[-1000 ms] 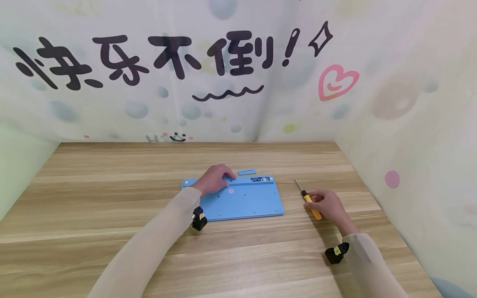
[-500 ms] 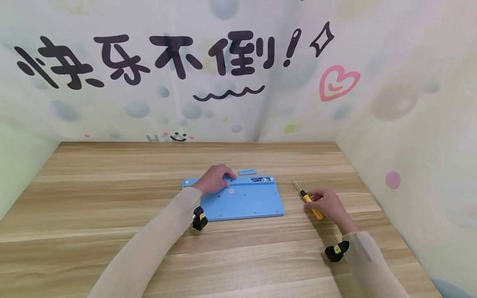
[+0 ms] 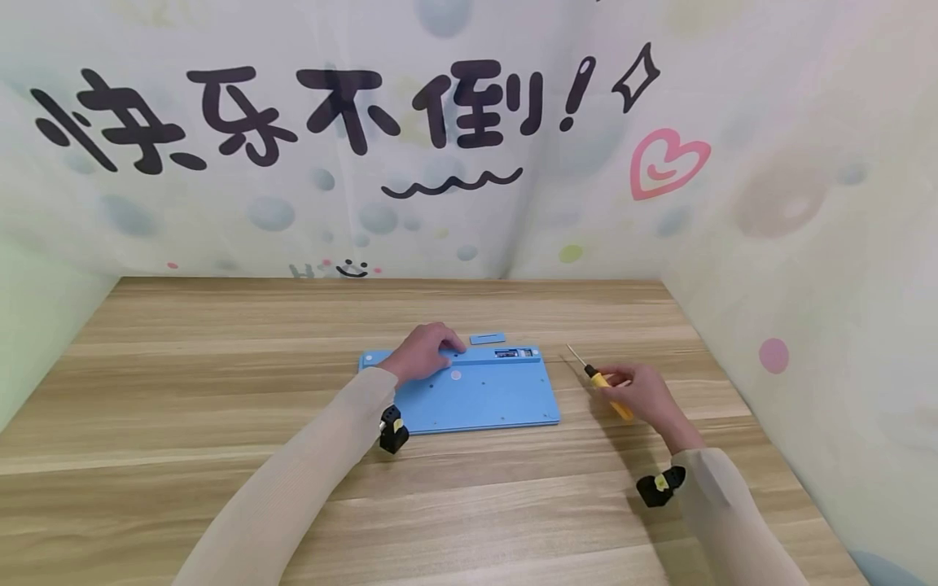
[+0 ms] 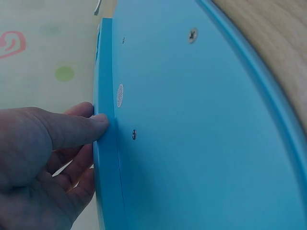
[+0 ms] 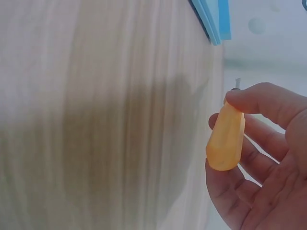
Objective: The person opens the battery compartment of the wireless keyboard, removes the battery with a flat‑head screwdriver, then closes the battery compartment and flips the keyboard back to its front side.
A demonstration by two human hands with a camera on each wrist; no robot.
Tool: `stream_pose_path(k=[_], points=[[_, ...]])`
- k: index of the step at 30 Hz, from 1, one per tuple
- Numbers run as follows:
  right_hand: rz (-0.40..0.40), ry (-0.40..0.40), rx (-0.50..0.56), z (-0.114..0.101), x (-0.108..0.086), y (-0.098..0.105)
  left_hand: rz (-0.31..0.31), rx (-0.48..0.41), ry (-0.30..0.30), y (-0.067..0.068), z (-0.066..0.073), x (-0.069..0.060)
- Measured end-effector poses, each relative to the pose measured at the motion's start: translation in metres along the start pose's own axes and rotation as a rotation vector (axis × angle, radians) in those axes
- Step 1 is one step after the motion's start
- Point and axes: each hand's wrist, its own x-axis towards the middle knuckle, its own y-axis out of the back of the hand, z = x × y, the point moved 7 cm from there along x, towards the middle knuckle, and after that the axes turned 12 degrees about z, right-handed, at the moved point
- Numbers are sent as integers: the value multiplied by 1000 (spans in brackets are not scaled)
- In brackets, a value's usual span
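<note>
A blue keyboard (image 3: 476, 395) lies face down on the table, its battery slot (image 3: 513, 353) uncovered at the back right with a battery inside. The left hand (image 3: 419, 353) grips its raised back edge, thumb on top and fingers behind, as the left wrist view shows beside the blue underside (image 4: 192, 120) with its screws. Over the table to the right, the right hand (image 3: 645, 397) holds a screwdriver (image 3: 602, 382) by its yellow handle, shaft pointing up and left. In the right wrist view thumb and fingers of the right hand (image 5: 268, 148) pinch the yellow handle (image 5: 226, 139).
A small blue cover (image 3: 487, 338) lies just behind the keyboard. The wooden table (image 3: 220, 358) meets a printed curtain (image 3: 322, 228) at the back and on the right. Black wrist cameras sit on both wrists.
The screwdriver has lifted a little off the table, its tip rising and swinging left; the right hand has moved slightly up with it. The left hand stays on the keyboard.
</note>
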Motion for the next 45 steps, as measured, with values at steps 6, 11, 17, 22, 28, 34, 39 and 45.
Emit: stream_pose_path(k=[6, 11, 17, 22, 28, 34, 39, 45], points=[[18, 26, -11, -9, 2, 2, 4, -5, 3, 0, -2, 0], [16, 34, -21, -18, 5, 4, 7, 0, 1, -1, -2, 1], [14, 66, -14, -25, 9, 6, 9, -1, -8, -2, -2, 1], [10, 102, -10, -32, 11, 7, 9, -2, -11, -2, -4, 2], [14, 127, -2, -35, 15, 5, 12, 2, -12, -2, -3, 1], [-1, 135, -15, -39, 17, 3, 15, 0, -10, -1, -2, 1], [-15, 161, -30, -45, 19, 1, 17, 4, -11, -1, -2, 1], [-40, 168, -25, -50, 22, -4, 14, 5, -9, -1, -1, 0]])
